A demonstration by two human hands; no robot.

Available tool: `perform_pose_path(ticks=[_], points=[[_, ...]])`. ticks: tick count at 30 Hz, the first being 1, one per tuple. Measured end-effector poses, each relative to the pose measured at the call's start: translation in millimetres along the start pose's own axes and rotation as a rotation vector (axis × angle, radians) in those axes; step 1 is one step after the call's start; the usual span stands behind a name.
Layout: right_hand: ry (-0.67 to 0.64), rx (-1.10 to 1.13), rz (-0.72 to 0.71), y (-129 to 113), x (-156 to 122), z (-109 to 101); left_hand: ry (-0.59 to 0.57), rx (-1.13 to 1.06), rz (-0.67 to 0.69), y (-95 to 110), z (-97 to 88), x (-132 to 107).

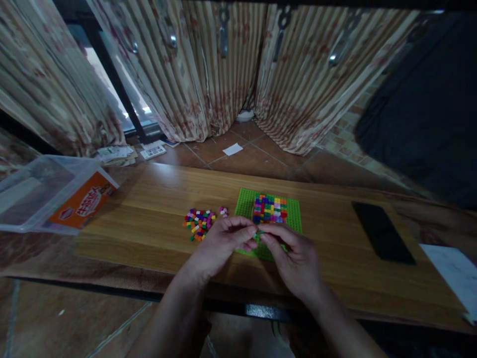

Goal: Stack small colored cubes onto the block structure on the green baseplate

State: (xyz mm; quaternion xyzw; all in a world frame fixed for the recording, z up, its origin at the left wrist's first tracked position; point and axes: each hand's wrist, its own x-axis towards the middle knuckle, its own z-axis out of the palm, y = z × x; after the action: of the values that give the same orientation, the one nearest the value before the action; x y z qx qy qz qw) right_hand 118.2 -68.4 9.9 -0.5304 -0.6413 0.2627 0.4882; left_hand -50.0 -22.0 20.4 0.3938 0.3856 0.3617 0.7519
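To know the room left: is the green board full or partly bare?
The board is partly bare: green shows left and right of the bricks on it.

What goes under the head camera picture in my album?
Fingers held close together over a green studded baseplate, loose colorful toy bricks beside it.

Between the green baseplate and the black slab, a broad stretch of the surface lies open to a passing hand. Left of the baseplate, the loose blocks stand in the way; farther left, a bare lane reaches toward the plastic bin, whose walls rise as a barrier. The left hand and right hand overhang the baseplate's near part; clearance there is hard to judge.
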Motion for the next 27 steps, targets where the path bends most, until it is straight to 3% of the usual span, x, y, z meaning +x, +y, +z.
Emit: perform_pose_path(ticks=[4,8,21,27], points=[[0.174,-0.023,0.156,21,6,-13,0.157,0.044,0.056,-1,0.2,6],[0.218,-0.100,0.123,31,12,-21,0.236,0.138,0.085,-5,-1.2,12],[0.130,-0.413,-0.111,33,26,-3,0.139,0.333,0.120,-17,3.6,21],[0.132,-0.436,-0.134,33,27,-1,0.107,0.360,0.100,-19,1.7,21]])
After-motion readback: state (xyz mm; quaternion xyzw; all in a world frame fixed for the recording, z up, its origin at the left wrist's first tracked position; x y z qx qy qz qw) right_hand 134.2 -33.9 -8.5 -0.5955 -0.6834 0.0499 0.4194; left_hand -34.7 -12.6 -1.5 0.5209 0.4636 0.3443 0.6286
